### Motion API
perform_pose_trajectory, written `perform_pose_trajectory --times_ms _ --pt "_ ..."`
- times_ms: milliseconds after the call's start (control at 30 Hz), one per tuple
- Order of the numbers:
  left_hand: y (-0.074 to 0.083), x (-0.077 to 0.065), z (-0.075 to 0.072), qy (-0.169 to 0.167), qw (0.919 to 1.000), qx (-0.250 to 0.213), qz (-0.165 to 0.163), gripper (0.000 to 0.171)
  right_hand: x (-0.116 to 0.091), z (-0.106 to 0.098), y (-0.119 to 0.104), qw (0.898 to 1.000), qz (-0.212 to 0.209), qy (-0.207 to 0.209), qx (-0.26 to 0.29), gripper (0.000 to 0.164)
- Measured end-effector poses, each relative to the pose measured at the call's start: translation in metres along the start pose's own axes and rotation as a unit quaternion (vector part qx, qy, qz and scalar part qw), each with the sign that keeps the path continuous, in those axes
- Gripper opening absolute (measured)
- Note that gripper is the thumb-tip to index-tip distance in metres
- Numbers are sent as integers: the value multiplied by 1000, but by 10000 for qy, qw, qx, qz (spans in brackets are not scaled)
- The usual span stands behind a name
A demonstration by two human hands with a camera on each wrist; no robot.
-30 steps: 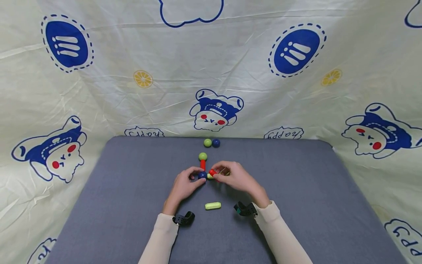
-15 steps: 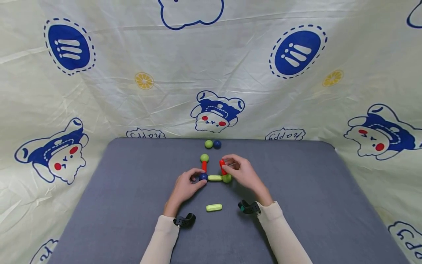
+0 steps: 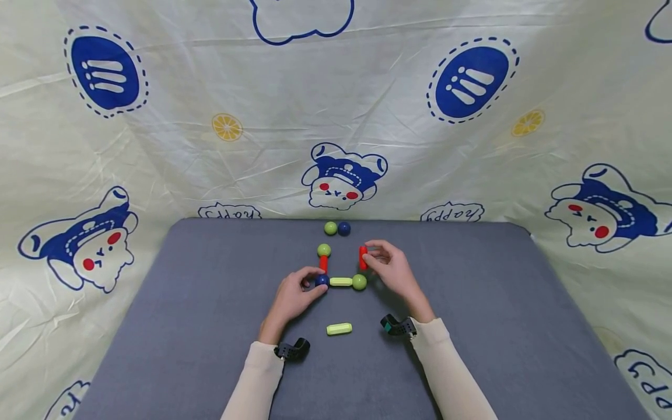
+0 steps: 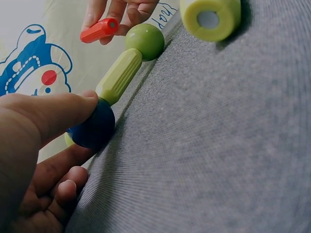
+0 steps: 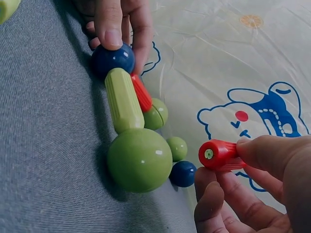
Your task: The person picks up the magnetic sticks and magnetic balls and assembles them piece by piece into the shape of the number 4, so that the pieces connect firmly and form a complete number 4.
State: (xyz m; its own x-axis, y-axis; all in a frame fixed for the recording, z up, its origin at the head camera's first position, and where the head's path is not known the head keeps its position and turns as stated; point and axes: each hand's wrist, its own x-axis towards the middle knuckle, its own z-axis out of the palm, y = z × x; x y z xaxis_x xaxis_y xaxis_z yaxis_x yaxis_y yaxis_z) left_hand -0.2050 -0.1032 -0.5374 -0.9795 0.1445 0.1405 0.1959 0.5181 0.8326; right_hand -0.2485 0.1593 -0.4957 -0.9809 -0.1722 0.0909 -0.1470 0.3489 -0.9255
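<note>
My left hand (image 3: 290, 300) pinches a dark blue ball (image 3: 322, 280) between thumb and finger. From that ball a red rod (image 3: 323, 265) runs away to a green ball (image 3: 324, 250), and a ribbed yellow-green rod (image 3: 341, 282) runs right to another green ball (image 3: 359, 282). My right hand (image 3: 394, 274) pinches a second red rod (image 5: 221, 154) between thumb and fingers. In the right wrist view its round end, with a metal spot, faces the camera. The held rod is apart from the right green ball (image 4: 145, 41), just beyond it.
A loose yellow-green rod (image 3: 339, 329) lies on the grey cloth between my forearms. Near the table's far edge a green ball (image 3: 330, 228) and a blue ball (image 3: 343, 228) sit side by side. A printed white curtain (image 3: 273, 175) hangs behind the table.
My right hand, holding the red rod, has moved right and away from me, uncovering the yellow-green rod and the right green ball. My left hand stays on the blue ball.
</note>
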Motion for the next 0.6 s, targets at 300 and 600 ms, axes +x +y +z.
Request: perform_pose_trajectory --times_ms 300,600 --pt "1 1 0 2 10000 18 0 32 2 0 5 9997 143 189 87 37" --pt "0 1 1 -33 10000 20 -37 33 2 3 10 9986 125 485 141 35"
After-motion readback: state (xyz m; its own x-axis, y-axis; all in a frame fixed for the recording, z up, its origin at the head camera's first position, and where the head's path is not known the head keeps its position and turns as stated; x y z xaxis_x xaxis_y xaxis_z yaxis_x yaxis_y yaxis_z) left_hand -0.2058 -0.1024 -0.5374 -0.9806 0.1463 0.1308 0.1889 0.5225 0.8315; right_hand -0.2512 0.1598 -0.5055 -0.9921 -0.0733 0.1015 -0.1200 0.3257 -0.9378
